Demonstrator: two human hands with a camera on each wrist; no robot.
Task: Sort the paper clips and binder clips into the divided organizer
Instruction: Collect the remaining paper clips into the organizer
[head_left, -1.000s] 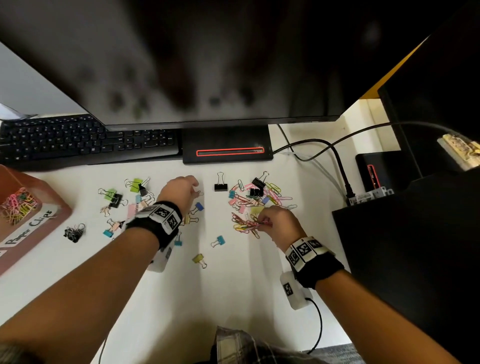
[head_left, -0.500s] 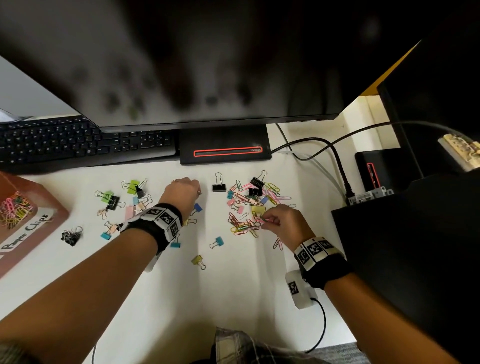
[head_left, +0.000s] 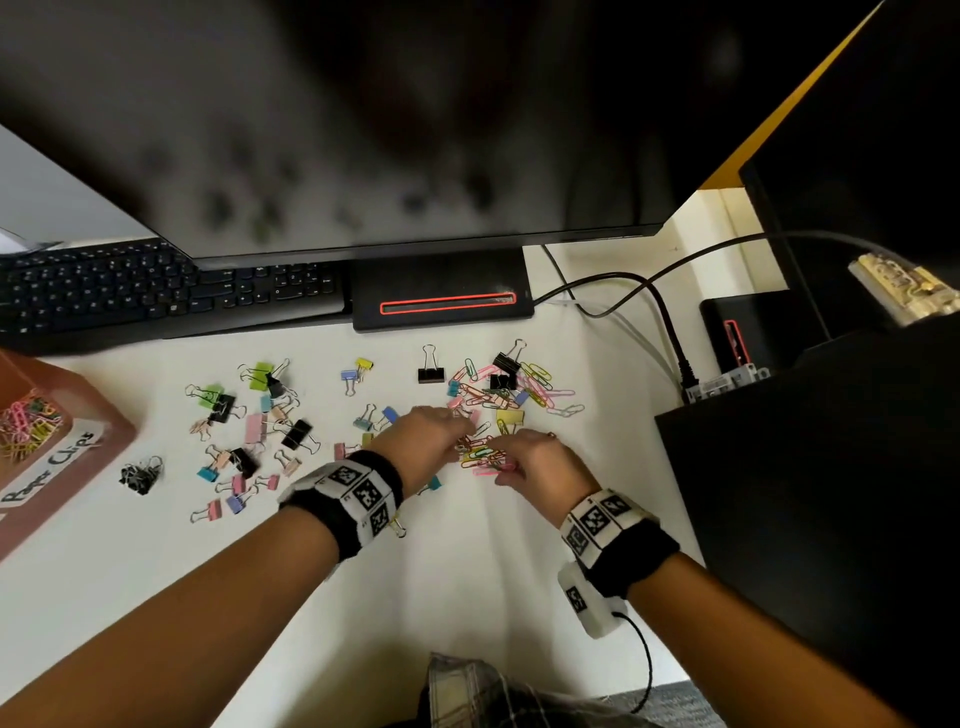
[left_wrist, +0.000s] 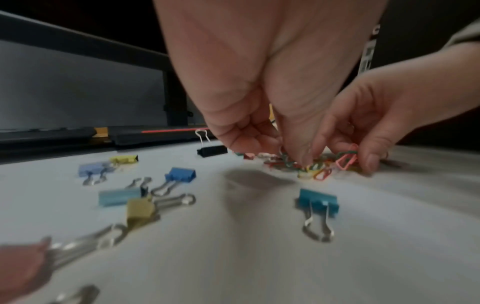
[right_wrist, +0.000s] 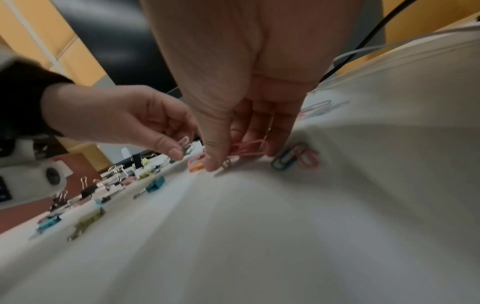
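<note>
Both hands meet over a small heap of coloured paper clips (head_left: 480, 456) in the middle of the white desk (head_left: 467, 571). My left hand (head_left: 464, 430) pinches a few clips from that heap (left_wrist: 309, 164). My right hand (head_left: 500, 453) pinches a pink paper clip (right_wrist: 248, 148) between thumb and fingers. More paper clips (head_left: 524, 387) lie just behind the hands. Coloured and black binder clips (head_left: 249, 431) are scattered to the left, and a teal one (left_wrist: 318, 202) lies near my left wrist. The brown organizer (head_left: 78, 467) at the far left holds paper clips (head_left: 26, 426) behind a "Paper Clips" label.
A monitor (head_left: 363, 130) overhangs the back of the desk on a black base (head_left: 441, 304). A keyboard (head_left: 130, 291) lies at the back left. Cables (head_left: 660, 306) run to a black unit (head_left: 805, 493) along the right edge.
My left hand has moved right, from the binder clips to the paper clip heap beside my right hand. A blue and a yellow binder clip now show where it was.
</note>
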